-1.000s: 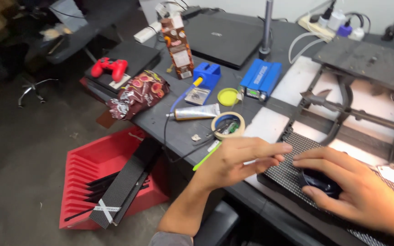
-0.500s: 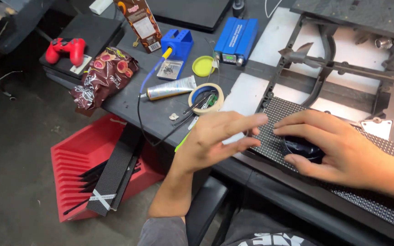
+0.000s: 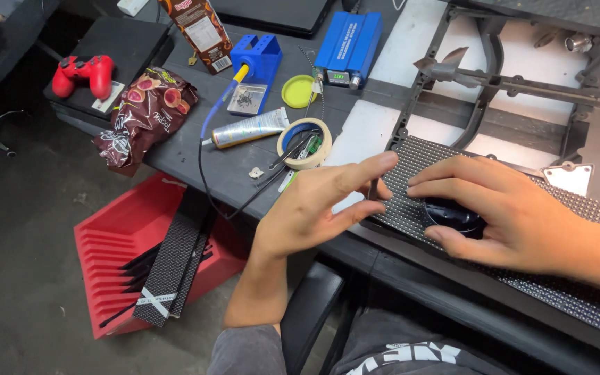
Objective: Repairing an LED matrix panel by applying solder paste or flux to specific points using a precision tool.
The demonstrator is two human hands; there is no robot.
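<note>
My left hand [image 3: 321,201] hovers with its fingers spread at the left edge of a black dotted LED panel [image 3: 557,292] that lies on the grey workbench [image 3: 196,160]. It holds nothing; its fingertips reach the panel's corner. My right hand [image 3: 508,212] rests on the panel, cupped over a small dark rounded object [image 3: 453,215] that is mostly hidden under the palm.
A tape roll [image 3: 305,142], tweezers, a glue tube [image 3: 250,129], a blue soldering stand [image 3: 255,59], a blue box [image 3: 348,45], a yellow lid [image 3: 298,90], a snack bag [image 3: 144,114] and a red game controller [image 3: 81,73] lie left. A metal frame [image 3: 515,83] lies behind. A red rack [image 3: 140,264] stands on the floor.
The view has tilted down and closer. My left hand has drawn slightly towards the panel's corner; my right hand stays on the dark object.
</note>
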